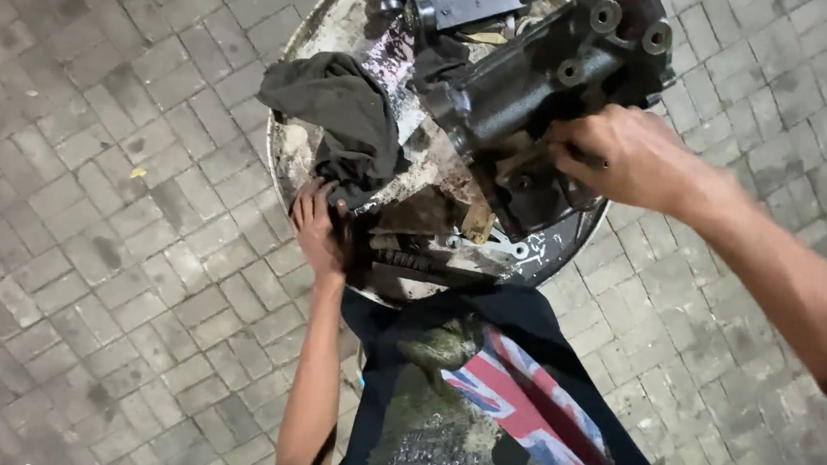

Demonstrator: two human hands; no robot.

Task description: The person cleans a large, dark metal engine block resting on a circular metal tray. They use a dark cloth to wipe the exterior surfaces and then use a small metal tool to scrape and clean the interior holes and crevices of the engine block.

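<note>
Head view, looking straight down at a round drum top (293, 159) serving as a counter, standing on grey paving blocks (89, 236). Far edge of the drum cut off by the upper frame border.

Right hand (621, 155): fingers curled tight on the near end of a large dark metal casting (542, 95) lying tilted across the right half of the drum top. Something thin and dark in the grip, too small to identify. Fingertips hidden behind the knuckles.

Left hand (318, 227): at the near-left rim of the drum, fingers bent over a dark oily part (411, 262) beside a long threaded piece; firm grasp or mere touch not distinguishable. Fingertips lost in shadow and grime.

Dark rag (339, 118): crumpled on the left of the drum top, just above the left hand, covering whatever lies beneath it.

Second metal part (461, 0): at the far edge, cut off by the frame, shape unclear.

Flat metal pieces (479, 218) between the casting and the near rim, half buried in dirt, outlines hard to read.

Dark shirt (518, 408) with red, white and blue print filling the lower centre, hiding the drum's side and the ground below it.
</note>
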